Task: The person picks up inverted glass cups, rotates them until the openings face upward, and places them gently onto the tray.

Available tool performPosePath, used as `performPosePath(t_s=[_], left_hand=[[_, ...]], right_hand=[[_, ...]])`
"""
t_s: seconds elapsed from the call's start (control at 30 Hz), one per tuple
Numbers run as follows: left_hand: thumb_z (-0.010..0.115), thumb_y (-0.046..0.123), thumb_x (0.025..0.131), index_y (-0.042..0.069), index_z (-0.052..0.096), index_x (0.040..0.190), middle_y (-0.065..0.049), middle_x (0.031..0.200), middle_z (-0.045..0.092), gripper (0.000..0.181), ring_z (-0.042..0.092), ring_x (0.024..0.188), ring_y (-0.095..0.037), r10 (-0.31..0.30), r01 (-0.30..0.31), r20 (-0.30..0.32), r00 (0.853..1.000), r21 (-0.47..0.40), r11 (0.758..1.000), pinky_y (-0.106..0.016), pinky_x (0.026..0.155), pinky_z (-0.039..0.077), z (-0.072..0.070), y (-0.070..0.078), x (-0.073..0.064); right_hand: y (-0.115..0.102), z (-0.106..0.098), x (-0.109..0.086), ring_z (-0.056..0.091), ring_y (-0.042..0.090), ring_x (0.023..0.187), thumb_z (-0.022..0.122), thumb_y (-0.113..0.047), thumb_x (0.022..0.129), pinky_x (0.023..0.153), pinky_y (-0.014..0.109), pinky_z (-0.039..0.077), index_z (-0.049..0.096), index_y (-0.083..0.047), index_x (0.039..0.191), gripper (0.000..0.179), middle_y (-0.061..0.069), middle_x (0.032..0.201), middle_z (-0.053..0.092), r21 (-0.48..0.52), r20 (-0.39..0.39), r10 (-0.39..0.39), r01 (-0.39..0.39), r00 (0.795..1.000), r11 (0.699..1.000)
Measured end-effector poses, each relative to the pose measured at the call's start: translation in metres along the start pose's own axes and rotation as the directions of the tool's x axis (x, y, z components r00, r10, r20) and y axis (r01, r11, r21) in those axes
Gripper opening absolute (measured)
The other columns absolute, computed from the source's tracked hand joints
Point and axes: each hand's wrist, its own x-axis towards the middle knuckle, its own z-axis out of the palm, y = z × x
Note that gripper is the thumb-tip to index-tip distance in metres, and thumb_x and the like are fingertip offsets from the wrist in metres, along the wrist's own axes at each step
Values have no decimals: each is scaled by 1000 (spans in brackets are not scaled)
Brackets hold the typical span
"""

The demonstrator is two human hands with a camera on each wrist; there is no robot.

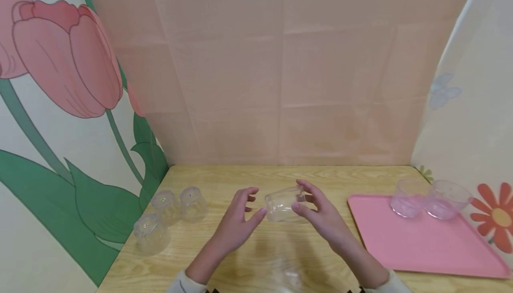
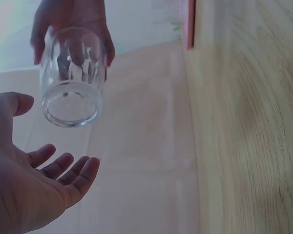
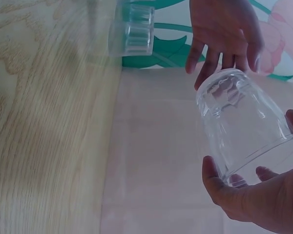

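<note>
Above the middle of the table, my right hand (image 1: 326,217) holds a clear cup (image 1: 280,205) tipped on its side, thumb and fingers around it near the rim. The cup's base points toward my left hand (image 1: 239,226). That hand is spread, thumb apart from the fingers, with a gap between it and the base in the left wrist view. Through the clear wall in the right wrist view, ridged facets show near the cup's base (image 3: 229,92). Nothing is in the left hand.
Three clear cups stand upside down at the table's left: a front one (image 1: 151,236), a back one (image 1: 193,205) and another (image 1: 165,208) between. On the right lies a pink tray (image 1: 429,248) bearing two upright clear vessels, a left one (image 1: 406,197) and a wider one (image 1: 445,199).
</note>
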Motion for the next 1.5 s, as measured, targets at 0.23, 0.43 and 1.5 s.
performPosePath(t_s=[0.23,0.43,1.5], left_hand=[[64,40,99,20,43,148,-4,145,48,57,52,123,-20,3,-3,0,1000,11,1000,-43,97,50,-4,0,0],[63,43,99,19,43,148,-5,146,48,58,52,123,-21,-1,1,-2,1000,40,999,-45,97,50,-6,-2,0],[66,40,98,15,46,147,-6,146,48,58,50,129,-27,-11,13,-17,1000,148,989,-48,99,50,-20,-14,0]], right_hand=[[2,-7,0,43,37,136,70,-31,96,100,51,48,39,-21,154,66,10,158,37,-58,-3,-27,26,1000,998],[5,-15,-1,46,33,134,70,-32,97,101,50,47,39,-22,154,67,8,158,38,-109,-19,-43,41,999,993],[16,-48,-2,46,37,132,69,-35,97,100,53,46,35,-18,158,72,15,157,37,-265,-38,-81,68,996,962]])
